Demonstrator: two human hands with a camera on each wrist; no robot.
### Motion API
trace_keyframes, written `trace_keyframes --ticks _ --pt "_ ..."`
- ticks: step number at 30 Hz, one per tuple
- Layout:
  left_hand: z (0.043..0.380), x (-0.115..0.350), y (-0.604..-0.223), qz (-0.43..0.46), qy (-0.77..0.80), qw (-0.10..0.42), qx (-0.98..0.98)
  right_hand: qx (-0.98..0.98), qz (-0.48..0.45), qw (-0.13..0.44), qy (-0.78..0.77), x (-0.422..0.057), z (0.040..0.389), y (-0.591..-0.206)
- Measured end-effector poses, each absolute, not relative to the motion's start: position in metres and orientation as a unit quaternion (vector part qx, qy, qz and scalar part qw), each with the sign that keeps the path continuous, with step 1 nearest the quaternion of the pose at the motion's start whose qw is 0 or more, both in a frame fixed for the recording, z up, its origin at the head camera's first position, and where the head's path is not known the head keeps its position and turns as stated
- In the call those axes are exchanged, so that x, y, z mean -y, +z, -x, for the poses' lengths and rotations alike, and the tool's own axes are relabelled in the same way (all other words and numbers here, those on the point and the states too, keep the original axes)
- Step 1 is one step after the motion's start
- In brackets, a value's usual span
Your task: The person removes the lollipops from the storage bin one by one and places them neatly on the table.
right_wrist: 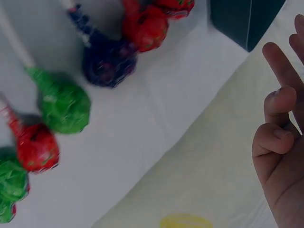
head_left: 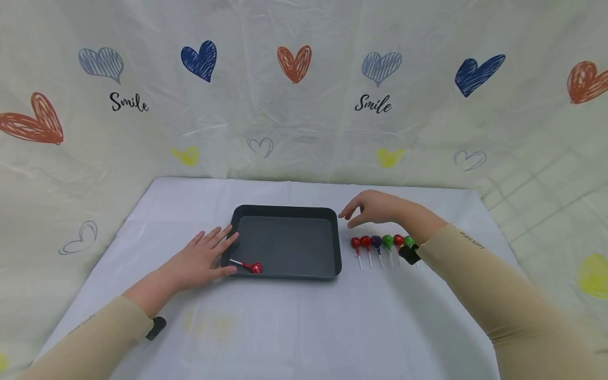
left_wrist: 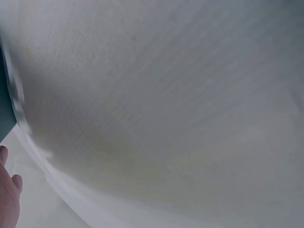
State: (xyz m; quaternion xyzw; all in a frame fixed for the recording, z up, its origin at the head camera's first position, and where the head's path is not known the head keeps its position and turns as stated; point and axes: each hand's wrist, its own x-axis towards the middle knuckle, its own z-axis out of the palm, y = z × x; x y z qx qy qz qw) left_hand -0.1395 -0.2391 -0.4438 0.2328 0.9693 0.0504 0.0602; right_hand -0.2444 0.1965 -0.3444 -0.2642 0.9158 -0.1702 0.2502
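Observation:
A dark grey tray (head_left: 287, 246) lies on the white cloth, with one red-wrapped lollipop (head_left: 255, 268) in its near left corner. My left hand (head_left: 201, 259) lies with spread, straight fingers at the tray's left rim. Just past the tray's right side hovers my right hand (head_left: 375, 206), its fingers loosely bent and nothing in them. Below it is a row of several lollipops with sticks toward me: a dark purple one (right_wrist: 109, 63), a green one (right_wrist: 65, 104) and a red one (right_wrist: 38, 147) among them. The right forearm partly covers the row's right end in the head view.
The white-covered table (head_left: 285, 332) stretches around the tray. A pale backdrop (head_left: 323, 121) with printed hearts rises behind the table. A dark wrist strap (head_left: 409, 254) shows at the right sleeve and another (head_left: 156, 328) at the left.

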Motion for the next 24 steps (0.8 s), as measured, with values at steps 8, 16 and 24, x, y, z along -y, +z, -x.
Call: trace_keyframes --ticks 8,16,24 --pt "0.14 0.241 -0.445 -0.231 0.052 0.062 -0.97 -0.901 0.317 0.267 -0.132 -0.128 0.247 -0.35" --pt "0.14 0.24 -0.444 -0.23 0.051 0.065 -0.97 -0.882 0.368 0.27 -0.117 -0.076 0.244 -0.357" --pt "0.14 0.239 -0.442 -0.229 0.052 0.068 -0.97 -0.857 0.415 0.29 -0.101 -0.033 0.234 -0.363"
